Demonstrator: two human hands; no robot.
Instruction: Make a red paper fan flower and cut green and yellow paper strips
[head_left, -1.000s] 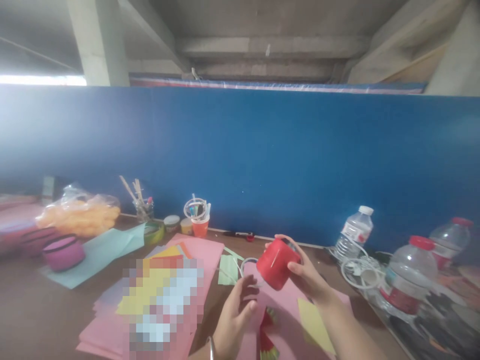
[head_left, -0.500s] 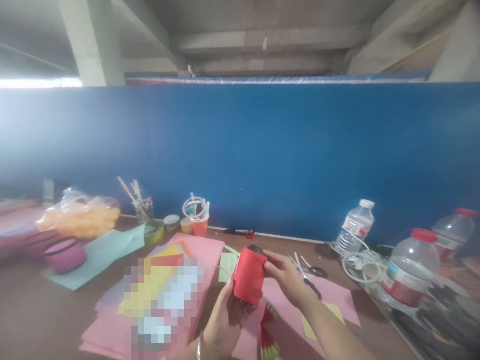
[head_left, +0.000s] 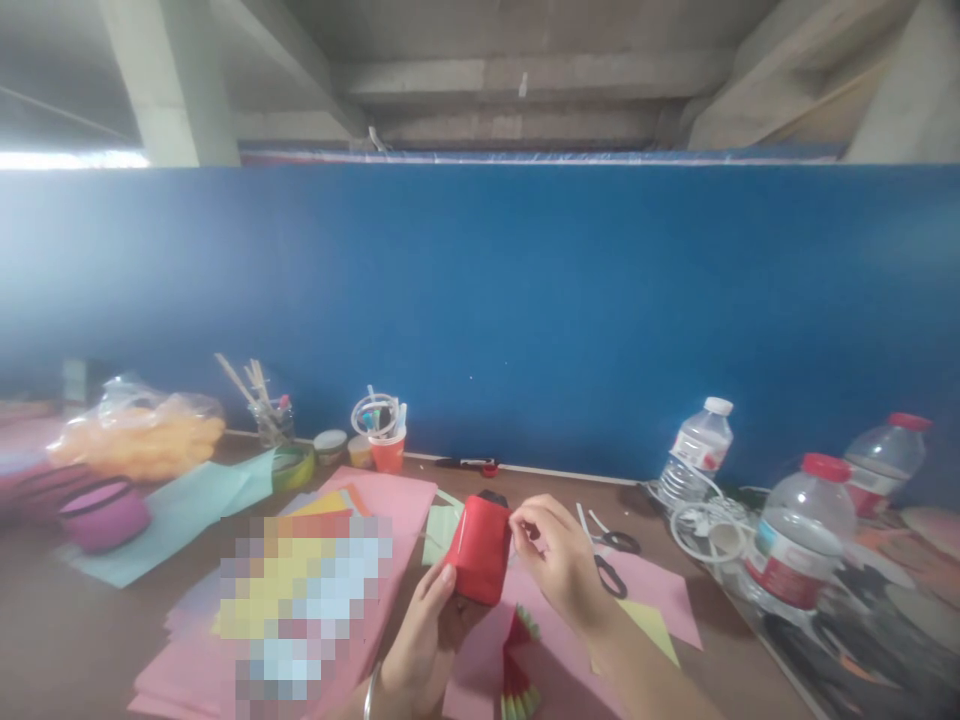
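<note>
My left hand (head_left: 429, 625) holds a red-wrapped object (head_left: 480, 550) from below and the left side, thumb on its front. Something dark shows at the object's top end; what lies inside the red covering is hidden. Beside its upper right edge is my right hand (head_left: 559, 560), thumb and forefinger pinched together. Whether a bit of the covering is between those fingertips is too small to tell. Below the hands, a folded red and green paper piece (head_left: 519, 665) lies on pink paper (head_left: 559, 675). Scissors (head_left: 611, 575) with black handles rest beyond my right hand.
Stacked pink sheets (head_left: 405, 500) lie left, partly blurred out. An orange cup (head_left: 388, 455) of tools and a jar of sticks (head_left: 271, 422) stand along the blue partition (head_left: 525, 320). Bottles (head_left: 799, 530) and a coiled white cable (head_left: 709, 530) are at right.
My right hand has come off the object's top right side and now pinches near its edge. My left hand keeps its hold. The whole view has shifted slightly.
</note>
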